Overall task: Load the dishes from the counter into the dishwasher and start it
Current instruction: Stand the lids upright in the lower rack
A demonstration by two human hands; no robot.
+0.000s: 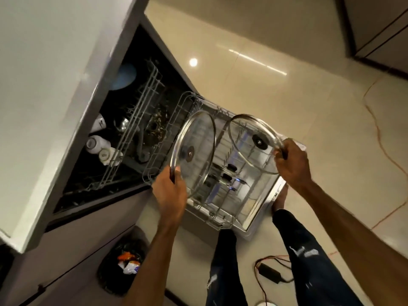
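I look down into an open dishwasher (132, 120) under the white counter (55, 85). Its lower rack (167, 133) is pulled out over the open door (260, 219). My left hand (171, 191) grips the rim of a glass pot lid (194, 151), held nearly on edge above the rack. My right hand (291, 161) grips the rim of a second glass lid (254, 142), tilted above the rack's right side. White cups (98, 144) and a blue plate (124, 77) sit in the upper rack (141, 102).
A black bin (123, 259) with rubbish stands on the tiled floor at lower left. A black adapter with red and black cables (269, 270) lies beside my legs (304, 250). Dark cabinet fronts (379, 29) are at the top right.
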